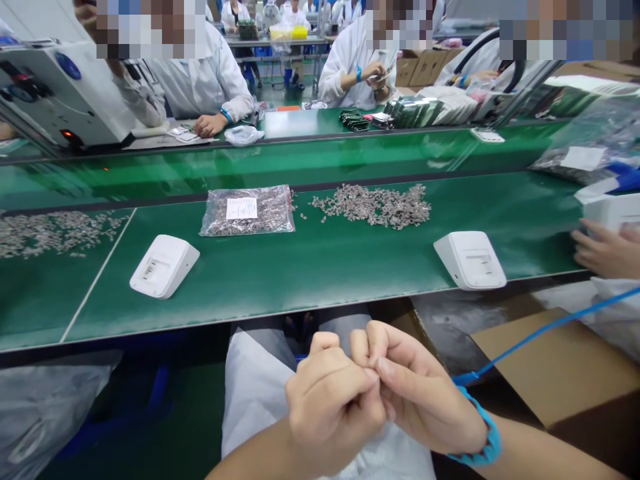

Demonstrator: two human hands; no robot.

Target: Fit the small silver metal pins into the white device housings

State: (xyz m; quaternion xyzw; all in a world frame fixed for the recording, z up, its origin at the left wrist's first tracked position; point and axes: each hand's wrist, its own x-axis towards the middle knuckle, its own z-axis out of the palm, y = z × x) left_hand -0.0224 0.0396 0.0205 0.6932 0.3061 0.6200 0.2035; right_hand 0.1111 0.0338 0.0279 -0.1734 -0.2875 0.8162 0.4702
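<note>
My left hand and my right hand meet above my lap, fingers curled and fingertips pinched together. Whatever lies between the fingertips is hidden or too small to name. A blue wrist strap circles my right wrist, with a blue cord running off to the right. Beyond my hands, on the green table, lies a loose heap of small metal parts. Left of the heap is a clear bag full of similar parts, with a white label.
White plastic housings stand near the table edge, one at left and one at right. More metal parts lie far left. A co-worker's hand touches a white housing at right. An open cardboard box sits below.
</note>
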